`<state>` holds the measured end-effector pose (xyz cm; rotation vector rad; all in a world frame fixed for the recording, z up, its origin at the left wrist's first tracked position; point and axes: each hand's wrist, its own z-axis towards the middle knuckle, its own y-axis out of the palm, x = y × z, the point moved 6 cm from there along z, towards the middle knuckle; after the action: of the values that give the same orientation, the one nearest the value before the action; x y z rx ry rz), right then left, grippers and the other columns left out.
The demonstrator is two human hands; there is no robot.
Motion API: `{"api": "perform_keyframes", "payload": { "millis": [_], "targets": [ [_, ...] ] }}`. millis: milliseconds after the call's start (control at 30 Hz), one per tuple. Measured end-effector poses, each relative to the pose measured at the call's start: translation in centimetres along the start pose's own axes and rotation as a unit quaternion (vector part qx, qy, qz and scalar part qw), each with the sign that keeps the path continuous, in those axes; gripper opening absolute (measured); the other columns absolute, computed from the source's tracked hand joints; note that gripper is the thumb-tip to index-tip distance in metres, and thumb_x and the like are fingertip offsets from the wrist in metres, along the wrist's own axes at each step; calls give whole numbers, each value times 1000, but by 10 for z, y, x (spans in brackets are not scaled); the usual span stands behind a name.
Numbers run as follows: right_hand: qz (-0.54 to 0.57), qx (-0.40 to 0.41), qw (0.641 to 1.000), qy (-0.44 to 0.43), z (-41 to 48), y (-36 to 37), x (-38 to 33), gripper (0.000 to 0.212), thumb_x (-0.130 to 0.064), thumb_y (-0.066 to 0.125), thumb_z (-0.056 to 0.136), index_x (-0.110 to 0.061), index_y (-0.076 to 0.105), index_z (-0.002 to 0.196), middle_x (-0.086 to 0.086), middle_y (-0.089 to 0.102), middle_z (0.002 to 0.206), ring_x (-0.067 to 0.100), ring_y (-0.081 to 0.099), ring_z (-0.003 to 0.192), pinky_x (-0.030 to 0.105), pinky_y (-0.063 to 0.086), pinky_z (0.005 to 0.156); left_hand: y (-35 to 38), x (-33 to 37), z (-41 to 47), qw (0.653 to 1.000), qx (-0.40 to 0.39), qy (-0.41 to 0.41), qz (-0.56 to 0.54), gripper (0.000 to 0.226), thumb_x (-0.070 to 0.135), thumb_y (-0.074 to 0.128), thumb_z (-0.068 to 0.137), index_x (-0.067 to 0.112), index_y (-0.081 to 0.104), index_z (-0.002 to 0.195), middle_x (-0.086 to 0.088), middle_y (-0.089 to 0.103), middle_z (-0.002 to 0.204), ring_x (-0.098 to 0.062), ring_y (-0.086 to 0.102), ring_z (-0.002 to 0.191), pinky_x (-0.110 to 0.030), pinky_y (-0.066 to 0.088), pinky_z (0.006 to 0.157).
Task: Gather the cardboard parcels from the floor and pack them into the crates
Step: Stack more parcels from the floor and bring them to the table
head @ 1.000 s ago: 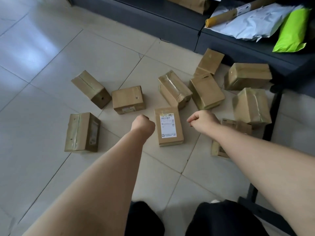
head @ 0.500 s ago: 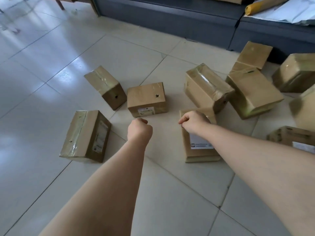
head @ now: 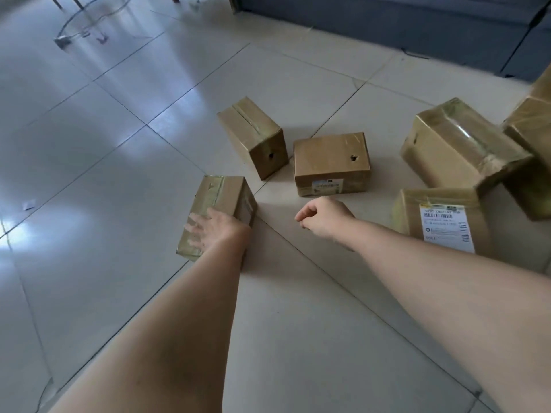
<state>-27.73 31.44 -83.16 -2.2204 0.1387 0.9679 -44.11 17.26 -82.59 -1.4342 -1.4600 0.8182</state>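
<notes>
Over on the left, a small scrap of paper (head: 28,204) lies on the pale tiled floor (head: 104,162), well apart from everything else. Next comes the nearest parcel (head: 222,201), a taped cardboard box lying on the tiles. The person's bare left arm stretches straight out to it, and the left hand (head: 214,231) is palm down on the box's near top with the fingers spread wide. Those fingers are blurred, so I cannot tell how hard they press.

Just beyond that box stands the tilted parcel (head: 252,135), propped on one edge, with a small hole in its near end. Beside it, not touching, the flat parcel (head: 331,159) sits square on the floor. It has a hole in its top and a small label on its front face.

Just in front of that one hangs the right hand (head: 323,217), above bare tile between the boxes. Its fingers are curled in toward the palm, the thumb rests against the forefinger, and it holds nothing. The right forearm runs back to the lower right corner.

Past the right wrist lies the labelled parcel (head: 438,219), its white shipping label facing up. Behind it leans the big taped parcel (head: 459,144), glossy with tape. Another box, the edge parcel (head: 533,135), is cut off by the right side. A dark unit (head: 387,22) runs along the back.
</notes>
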Motion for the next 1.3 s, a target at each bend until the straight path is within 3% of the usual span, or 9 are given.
{"api": "perform_keyframes", "payload": {
  "millis": [200, 400, 500, 633, 700, 833, 900, 1033, 1300],
  "targets": [
    [-15, 6, 999, 29, 8, 1, 20, 24, -11, 56, 90, -30, 67, 80, 1, 69, 106, 20, 63, 97, 26, 51, 80, 25, -7, 14, 999, -26, -3, 24, 94, 35, 64, 91, 30, -4, 156, -15, -13, 163, -40, -13, 149, -62, -5, 115],
    [-15, 9, 999, 50, 10, 2, 32, 26, -10, 53, 92, -30, 70, 89, 0, 69, 110, 20, 63, 102, 27, 51, 89, 30, 40, -3, 983, 23, 154, 99, 57, 42, 69, 76, 37, 38, 124, -10, 32, 129, -34, 29, 126, -52, 28, 101],
    [-15, 4, 998, 56, 6, -1, 40, 26, -10, 53, 92, -30, 69, 91, -1, 69, 111, 19, 63, 103, 26, 50, 88, 33, 52, -13, 984, -6, 159, 78, 75, 49, 77, 68, 31, 34, 126, -16, 28, 139, -42, 24, 136, -59, 21, 111],
    [-2, 15, 997, 76, -2, -16, 58, 23, -12, 53, 92, -28, 69, 93, 1, 67, 115, 21, 61, 105, 26, 49, 88, 34, 43, -19, 990, -2, 137, 36, 90, 50, 79, 60, 21, 30, 130, -11, 42, 123, -32, 41, 117, -49, 36, 98],
    [-10, 20, 996, 90, -6, -22, 66, 23, -18, 53, 95, -22, 65, 114, 4, 61, 127, 24, 57, 114, 28, 46, 93, 38, 40, -25, 987, -50, 127, -80, 101, 54, 79, 53, 26, 27, 135, -5, 42, 124, -28, 43, 117, -49, 43, 96],
    [45, 54, 990, 121, -15, -41, 80, 52, -40, 37, 101, -13, 33, 146, 12, 43, 148, 32, 44, 132, 37, 37, 104, 50, 49, -51, 890, -255, 71, -371, 94, 39, 79, 59, 35, 34, 141, -6, 53, 129, -27, 61, 103, -41, 55, 72],
    [88, 63, 988, 109, -17, -54, 84, 53, -44, 31, 101, -11, 39, 142, 15, 47, 144, 33, 47, 129, 37, 38, 103, 50, 64, -69, 860, -324, 97, -381, 87, 40, 73, 54, 31, 47, 136, -9, 59, 128, -30, 59, 108, -46, 54, 83],
    [167, 113, 977, 70, -31, -94, 90, 50, -52, 33, 95, -12, 55, 115, 15, 61, 121, 35, 56, 111, 44, 44, 97, 43, 105, -102, 831, -357, 151, -399, 67, 33, 65, 56, 30, 60, 123, -11, 62, 120, -34, 59, 108, -57, 48, 93],
    [200, 261, 942, 69, -83, -191, 154, 38, -43, 38, 100, -13, 60, 110, 12, 64, 114, 33, 58, 106, 35, 44, 85, 64, 197, -186, 797, -398, 224, -396, 62, 29, 60, 59, 23, 61, 121, -6, 64, 107, -28, 58, 90, -37, 52, 66]
  ]
}}
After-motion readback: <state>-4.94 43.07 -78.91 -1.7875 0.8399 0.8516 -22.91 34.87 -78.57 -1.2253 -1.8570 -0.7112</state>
